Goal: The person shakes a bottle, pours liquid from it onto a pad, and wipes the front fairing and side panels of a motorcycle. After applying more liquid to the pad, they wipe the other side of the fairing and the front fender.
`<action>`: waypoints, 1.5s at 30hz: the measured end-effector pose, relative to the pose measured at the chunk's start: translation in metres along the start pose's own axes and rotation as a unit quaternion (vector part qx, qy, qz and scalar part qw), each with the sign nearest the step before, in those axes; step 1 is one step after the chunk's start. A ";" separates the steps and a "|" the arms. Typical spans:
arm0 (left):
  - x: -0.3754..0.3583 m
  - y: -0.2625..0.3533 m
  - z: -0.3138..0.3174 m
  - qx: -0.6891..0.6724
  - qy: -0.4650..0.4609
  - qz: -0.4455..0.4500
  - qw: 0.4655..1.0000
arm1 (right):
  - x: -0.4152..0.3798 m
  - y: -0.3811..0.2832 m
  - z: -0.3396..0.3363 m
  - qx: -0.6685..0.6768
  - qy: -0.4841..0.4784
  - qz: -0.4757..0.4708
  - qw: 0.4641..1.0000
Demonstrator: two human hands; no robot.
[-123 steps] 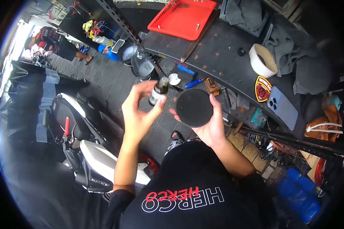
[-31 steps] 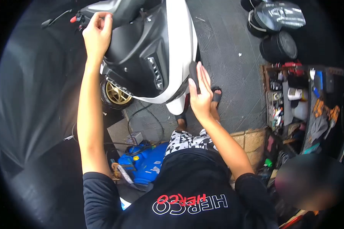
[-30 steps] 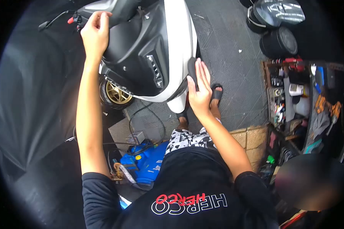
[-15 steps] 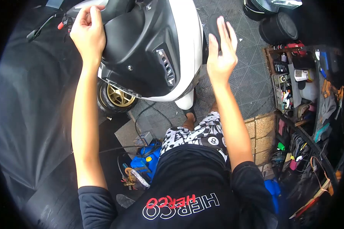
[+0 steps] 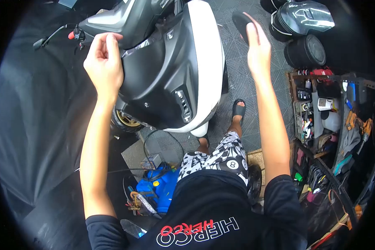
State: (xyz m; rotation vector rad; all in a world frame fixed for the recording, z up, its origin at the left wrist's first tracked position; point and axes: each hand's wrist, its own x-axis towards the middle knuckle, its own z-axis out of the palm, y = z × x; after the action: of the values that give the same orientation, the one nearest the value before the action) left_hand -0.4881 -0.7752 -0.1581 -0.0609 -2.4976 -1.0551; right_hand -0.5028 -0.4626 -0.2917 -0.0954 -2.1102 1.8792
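My left hand (image 5: 104, 64) is closed, its fingers curled in beside the left edge of the scooter's black body panel (image 5: 158, 85). Whatever those fingers hold, if anything, I cannot make out. A white strip (image 5: 207, 54) runs down the right side of this panel, and a silver emblem (image 5: 182, 105) sits low on it. Raised to the right of the scooter, my right hand (image 5: 259, 52) grips a flat black rounded piece (image 5: 240, 27) between thumb and fingers. That piece is turned partly edge-on, apart from the scooter.
A handlebar lever and mirror (image 5: 50, 39) stick out at upper left. Black round containers (image 5: 305, 51) stand at upper right. Shelves of tools and bottles (image 5: 316, 104) line the right side. By my legs lie a blue container (image 5: 166, 189) and a dark cable (image 5: 145, 146).
My right hand has moved right, away from the scooter, turning the black piece more edge-on. My left hand sits lower and slightly right in view. A sandaled foot now shows on the floor.
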 end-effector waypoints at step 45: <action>0.000 0.001 -0.002 0.030 -0.016 -0.001 0.999 | 0.068 0.021 0.106 -0.273 -0.146 -0.287 0.907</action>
State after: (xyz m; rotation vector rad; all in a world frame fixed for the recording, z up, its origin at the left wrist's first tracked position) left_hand -0.4868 -0.7759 -0.1558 -0.0581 -2.5559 -0.9859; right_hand -0.5999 -0.5442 -0.3087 0.6515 -2.4422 0.9829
